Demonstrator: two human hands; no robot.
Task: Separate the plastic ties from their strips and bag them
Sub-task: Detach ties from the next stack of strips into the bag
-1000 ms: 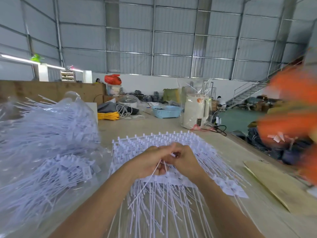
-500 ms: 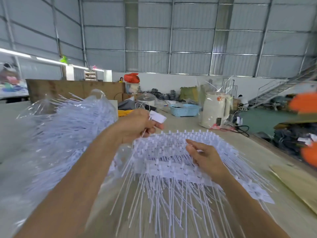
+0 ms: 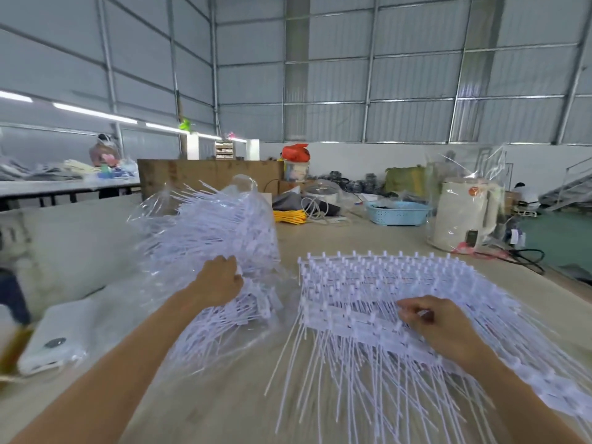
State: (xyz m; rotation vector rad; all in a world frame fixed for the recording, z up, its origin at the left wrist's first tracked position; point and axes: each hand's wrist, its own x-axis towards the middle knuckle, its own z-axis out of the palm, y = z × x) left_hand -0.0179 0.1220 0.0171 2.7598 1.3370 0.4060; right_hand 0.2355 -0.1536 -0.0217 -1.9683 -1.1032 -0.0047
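A stack of white plastic tie strips [image 3: 368, 283] lies on the table in front of me, tails fanned toward me. To its left, a clear plastic bag [image 3: 153, 206] lies open and holds a heap of loose white ties [image 3: 221, 225]. My left hand [image 3: 221, 280] reaches into that heap with its back toward me. Its fingertips are among the ties, and whether they hold one is hidden. My right hand [image 3: 439, 325] rests on the top strip, with curled fingers pinching a tie [image 3: 400, 315] at its near row.
A wrapped white appliance [image 3: 461, 216], a blue basket [image 3: 397, 213] and a yellow cord bundle [image 3: 290, 216] stand at the back of the table. A black cable [image 3: 525, 256] trails at the right edge. A white pouch [image 3: 54, 341] lies near left. A person [image 3: 104, 152] works at a far table.
My left hand carried a separated tie from the strip stack leftward into the bag's heap. My right hand stayed on the strips and its fingers curled onto a tie. The view turned left.
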